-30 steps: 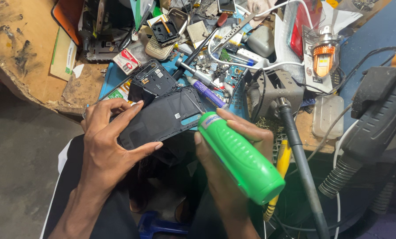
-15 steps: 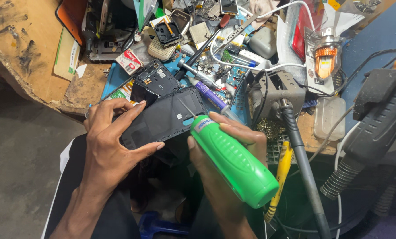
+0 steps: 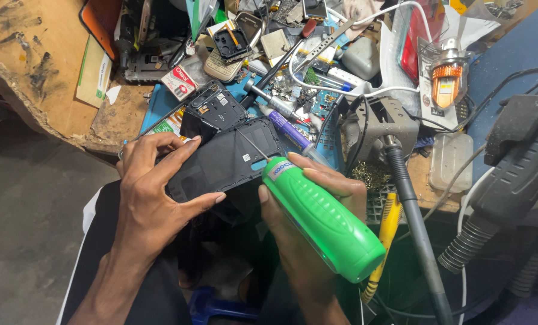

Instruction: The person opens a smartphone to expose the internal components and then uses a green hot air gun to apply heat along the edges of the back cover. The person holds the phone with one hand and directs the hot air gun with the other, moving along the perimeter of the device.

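The left hand's fingers are closing around a dark phone body, the thumb pressing its near edge and the fingertips curling over its far, upper-left edge, so the panel is being pinched across its width. The phone body is sitting tilted above the person's lap, just in front of the workbench edge, with a second dark phone shell lying just behind it on the bench. The right hand's fingers are wrapping the neck of a green-handled screwdriver, and its thin shaft is pointing up and to the left onto the panel's face.

The phone body is judged light, thin and stiff, probably smooth and easily cracked or scratched; holding it by the long edges, as here, looks safest. The screwdriver's handle is bulky and appears ribbed, giving a sure hold.

The left hand is lying palm-down, wrist bent, forearm rising from the lower left. The right hand is cradling the handle from beneath, its butt slanting towards the lower right, beside a grey soldering stand and a yellow-handled tool.
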